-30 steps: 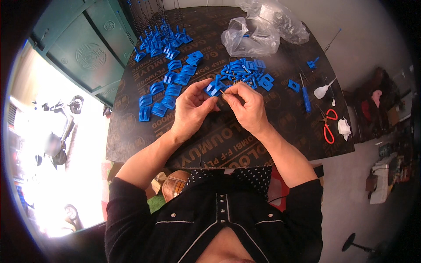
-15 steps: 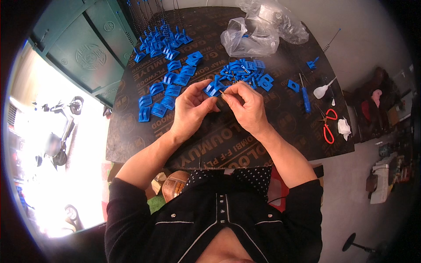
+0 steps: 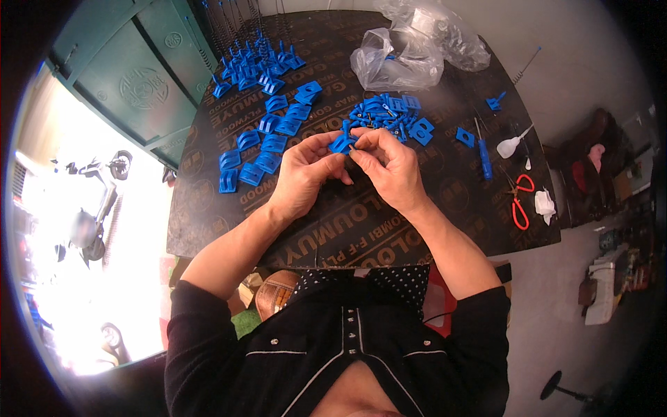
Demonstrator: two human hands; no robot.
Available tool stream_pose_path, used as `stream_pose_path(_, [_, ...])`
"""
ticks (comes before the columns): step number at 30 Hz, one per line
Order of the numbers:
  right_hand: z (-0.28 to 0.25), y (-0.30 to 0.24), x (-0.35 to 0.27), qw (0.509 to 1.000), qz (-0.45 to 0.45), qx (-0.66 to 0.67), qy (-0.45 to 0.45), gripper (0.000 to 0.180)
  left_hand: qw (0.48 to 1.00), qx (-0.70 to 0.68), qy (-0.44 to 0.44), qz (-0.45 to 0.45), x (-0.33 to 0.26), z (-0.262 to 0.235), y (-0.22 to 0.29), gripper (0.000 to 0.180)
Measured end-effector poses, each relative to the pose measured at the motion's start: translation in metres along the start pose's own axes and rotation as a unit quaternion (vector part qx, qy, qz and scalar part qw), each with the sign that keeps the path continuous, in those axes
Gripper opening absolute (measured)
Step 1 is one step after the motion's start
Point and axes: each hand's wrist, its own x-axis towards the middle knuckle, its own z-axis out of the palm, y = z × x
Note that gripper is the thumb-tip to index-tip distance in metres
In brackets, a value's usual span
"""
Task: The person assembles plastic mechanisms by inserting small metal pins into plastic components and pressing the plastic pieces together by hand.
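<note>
Over the middle of the table, my left hand (image 3: 304, 172) pinches a blue plastic base piece (image 3: 340, 145) between thumb and fingers. A blue stem rises from the piece. My right hand (image 3: 393, 168) is closed at its right side, thumb and forefinger pressed together on something small and thin that I cannot make out. Just beyond my fingertips lies a heap of small blue parts (image 3: 388, 115). To the left, curved blue base pieces (image 3: 274, 143) lie in rough rows. Behind them stand blue bases with stems (image 3: 253, 62), some carrying dark springs.
Clear plastic bags (image 3: 410, 59) sit at the table's far side. On the right are a blue screwdriver (image 3: 485, 158), red-handled pliers (image 3: 521, 201), a white squeeze bottle (image 3: 508, 144), a crumpled white tissue (image 3: 545, 203) and a single blue plate (image 3: 465, 136). A dark plywood table (image 3: 389, 240) carries everything.
The blue piece has tilted in my left hand, its slotted face now turned away. My right fingertips have shifted slightly against it. The things on the table are unchanged.
</note>
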Motion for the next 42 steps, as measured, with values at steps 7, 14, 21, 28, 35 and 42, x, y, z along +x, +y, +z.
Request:
stream_pose_path(7, [-0.004, -0.003, 0.0, 0.999, 0.032, 0.021, -0.026, 0.01, 1.0, 0.028, -0.007, 0.004, 0.0, 0.001, -0.002, 0.04])
stream_pose_path(14, [-0.005, -0.004, 0.001, 0.999, 0.041, -0.021, -0.019, 0.009, 0.997, 0.078, 0.006, -0.008, 0.002, -0.002, -0.002, 0.032])
stream_pose_path(21, [-0.004, -0.005, 0.006, 0.981, -0.113, -0.154, 0.033, 0.01, 0.998, 0.056, 0.022, -0.003, 0.001, 0.001, 0.001, 0.027])
stream_pose_path(28, [-0.001, -0.007, 0.002, 0.978, -0.102, -0.18, 0.028, 0.009, 0.99, 0.112, 0.053, 0.061, -0.002, 0.006, 0.002, 0.028])
stream_pose_path(35, [0.001, -0.006, 0.002, 0.981, -0.097, -0.165, 0.02, 0.012, 0.983, 0.138, 0.053, 0.11, 0.0, 0.004, -0.006, 0.031])
stream_pose_path(42, [0.005, -0.003, 0.0, 0.982, -0.092, -0.164, 0.015, 0.011, 0.978, 0.144, 0.073, 0.135, 0.0, 0.005, -0.007, 0.031])
